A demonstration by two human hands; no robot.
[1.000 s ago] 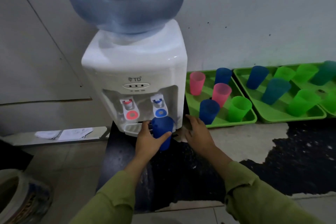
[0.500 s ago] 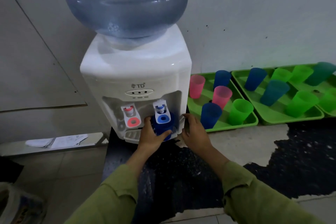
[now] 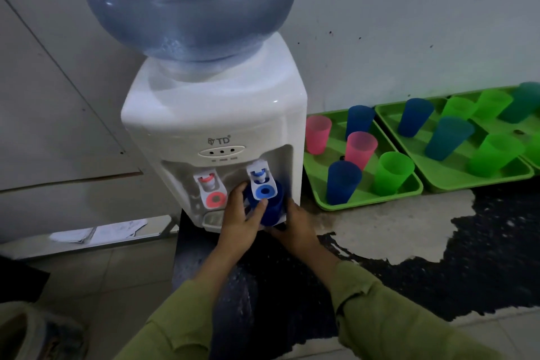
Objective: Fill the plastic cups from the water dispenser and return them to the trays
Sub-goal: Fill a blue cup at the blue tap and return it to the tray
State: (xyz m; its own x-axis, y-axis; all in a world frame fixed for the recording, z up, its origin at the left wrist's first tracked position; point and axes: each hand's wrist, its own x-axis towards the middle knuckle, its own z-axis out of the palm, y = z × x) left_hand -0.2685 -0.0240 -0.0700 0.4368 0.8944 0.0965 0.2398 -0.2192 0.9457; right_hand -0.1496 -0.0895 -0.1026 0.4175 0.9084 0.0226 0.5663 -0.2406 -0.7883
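bottle: top cropped | blue cup: rim hidden, seemingly behind tap

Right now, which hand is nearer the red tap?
Left. The left hand grips the blue cup under the blue tap, just right of the red tap. The right hand sits on the cup's far side, farther from the red tap.

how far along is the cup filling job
Done: unclear; five cups stand in the near tray and more in the far tray, but whether they hold water cannot be seen. In hand: the left hand grips a blue cup under the blue tap, right hand at its base. Left: return this cup to a tray, then fill any empty ones.
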